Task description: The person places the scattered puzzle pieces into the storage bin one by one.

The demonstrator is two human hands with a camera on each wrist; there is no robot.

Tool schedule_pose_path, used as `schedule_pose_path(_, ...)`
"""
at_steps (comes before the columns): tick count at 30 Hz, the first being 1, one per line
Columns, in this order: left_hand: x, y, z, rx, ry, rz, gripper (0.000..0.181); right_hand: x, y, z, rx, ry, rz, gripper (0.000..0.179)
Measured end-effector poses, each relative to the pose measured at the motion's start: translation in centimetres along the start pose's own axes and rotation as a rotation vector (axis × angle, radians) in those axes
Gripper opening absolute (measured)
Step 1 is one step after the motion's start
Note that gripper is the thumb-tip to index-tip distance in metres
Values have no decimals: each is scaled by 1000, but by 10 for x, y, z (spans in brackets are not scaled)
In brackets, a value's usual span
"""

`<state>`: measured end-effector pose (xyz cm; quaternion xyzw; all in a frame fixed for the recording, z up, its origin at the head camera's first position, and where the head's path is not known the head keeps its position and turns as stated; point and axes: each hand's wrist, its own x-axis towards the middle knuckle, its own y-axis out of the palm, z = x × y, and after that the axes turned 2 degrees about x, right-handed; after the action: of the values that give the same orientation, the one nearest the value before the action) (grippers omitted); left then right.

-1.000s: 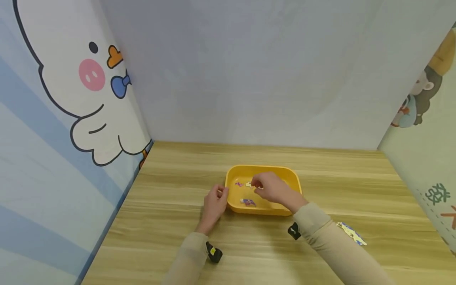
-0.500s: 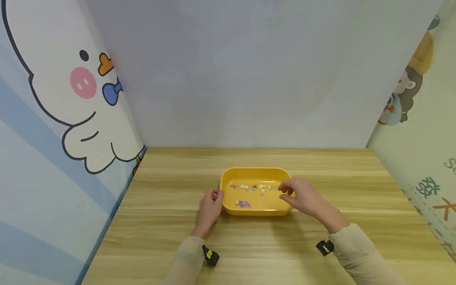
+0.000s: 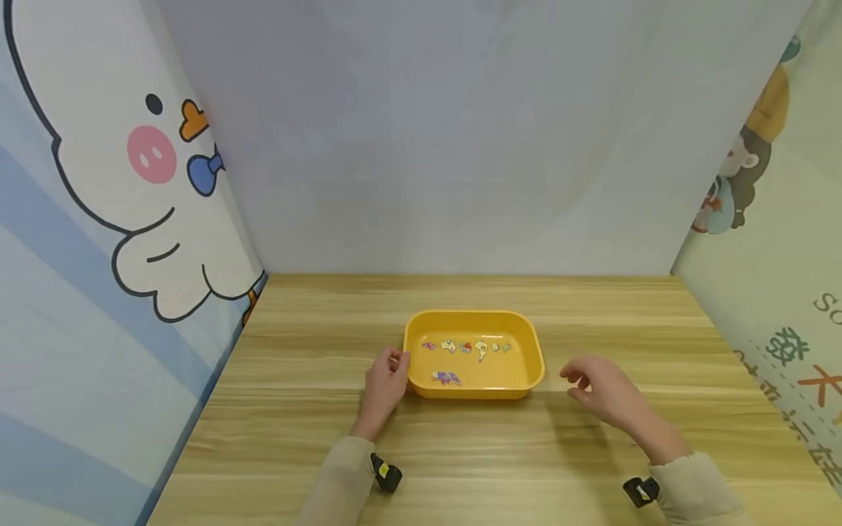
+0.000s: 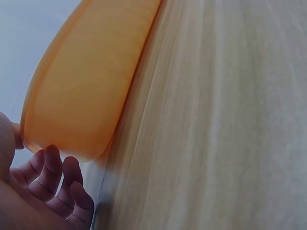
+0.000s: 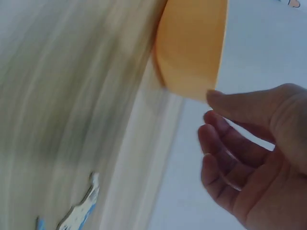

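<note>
A yellow plastic tray sits on the table, with a row of several small, flat, colourful cut-out pieces inside, among them a cream one. Nearer its front wall lies a larger purple-patterned piece. My left hand holds the tray's left end, thumb at the rim and fingers curled against the outer wall. Off the tray's right end, my right hand hovers over the table, fingers loosely curled and nothing between them. In the right wrist view, a cream-and-blue piece lies on the table below that hand.
The wood-grain table ends at a pale grey curtain behind the tray. A cartoon-printed panel stands along the left side, and a green printed one along the right.
My right hand has moved from inside the tray out past its right end and toward me, uncovering the row of pieces. The left hand stays at the tray's left end.
</note>
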<state>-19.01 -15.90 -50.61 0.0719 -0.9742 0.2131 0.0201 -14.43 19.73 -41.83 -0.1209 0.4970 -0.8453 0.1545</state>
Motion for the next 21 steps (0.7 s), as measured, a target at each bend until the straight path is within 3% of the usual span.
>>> schedule_pose_path(4, 0, 2, 2, 10, -5, 5, 21, -15, -4, -13, -4, 98, 119, 26)
schedule_pose_path(8, 3, 0, 1, 11, -3, 6, 22, -24, -7, -23, -91, 186, 213, 37)
schedule_pose_path(13, 6, -3, -3, 4, -15, 20, 24, -31, -14, -35, -217, 340, 235, 32)
schedule_pose_path(16, 5, -3, -3, 5, -23, 30, 24, -36, -17, -41, -219, 401, 255, 30)
schedule_pose_path(21, 0, -1, 0, 4, -24, 38, 23, -46, -17, -50, -181, 432, 266, 29)
